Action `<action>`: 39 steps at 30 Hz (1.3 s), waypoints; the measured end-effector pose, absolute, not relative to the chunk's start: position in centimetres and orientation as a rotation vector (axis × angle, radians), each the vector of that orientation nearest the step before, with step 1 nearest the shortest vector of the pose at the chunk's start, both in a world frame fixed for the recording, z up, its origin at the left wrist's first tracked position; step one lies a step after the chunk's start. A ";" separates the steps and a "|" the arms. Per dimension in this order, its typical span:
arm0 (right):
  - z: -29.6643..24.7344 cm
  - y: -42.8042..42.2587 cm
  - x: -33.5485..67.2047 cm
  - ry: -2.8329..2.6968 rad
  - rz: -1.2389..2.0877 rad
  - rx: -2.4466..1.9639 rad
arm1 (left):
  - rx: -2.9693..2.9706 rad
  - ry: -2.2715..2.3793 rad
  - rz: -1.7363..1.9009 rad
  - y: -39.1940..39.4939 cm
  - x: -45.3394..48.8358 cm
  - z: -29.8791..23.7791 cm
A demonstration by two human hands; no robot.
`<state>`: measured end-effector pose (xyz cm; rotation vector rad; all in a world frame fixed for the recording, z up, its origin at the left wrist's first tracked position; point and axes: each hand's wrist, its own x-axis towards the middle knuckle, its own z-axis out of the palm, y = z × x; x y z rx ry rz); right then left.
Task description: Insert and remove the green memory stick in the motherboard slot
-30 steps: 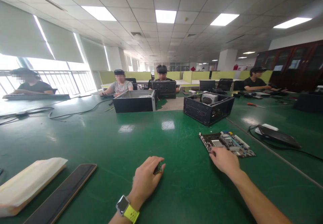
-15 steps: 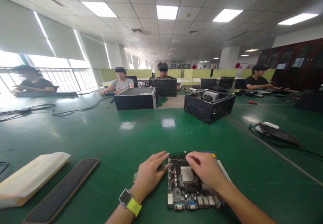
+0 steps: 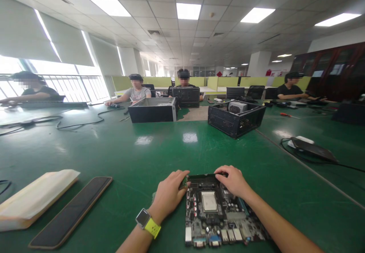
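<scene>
A motherboard with a silver processor at its middle lies flat on the green table right in front of me. My left hand, with a watch on a yellow strap, rests at the board's far left corner, fingers curled round a small green part. My right hand lies over the board's far edge with its fingers bent onto it.
An open black computer case stands beyond the board, another case left of it. A dark flat slab and a cream padded envelope lie at the near left. A black device with cable is at the right. Several people sit at the far side.
My right hand dragged the motherboard from the right side of the table to right in front of me and turned it. My left hand stayed where it was, closed on the small part.
</scene>
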<state>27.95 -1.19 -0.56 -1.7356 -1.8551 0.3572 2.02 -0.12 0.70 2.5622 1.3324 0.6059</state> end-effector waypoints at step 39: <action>-0.3 -2.3 26.2 -1.920 0.427 -1.530 | 2.570 1.144 0.609 -0.4 1.3 1.4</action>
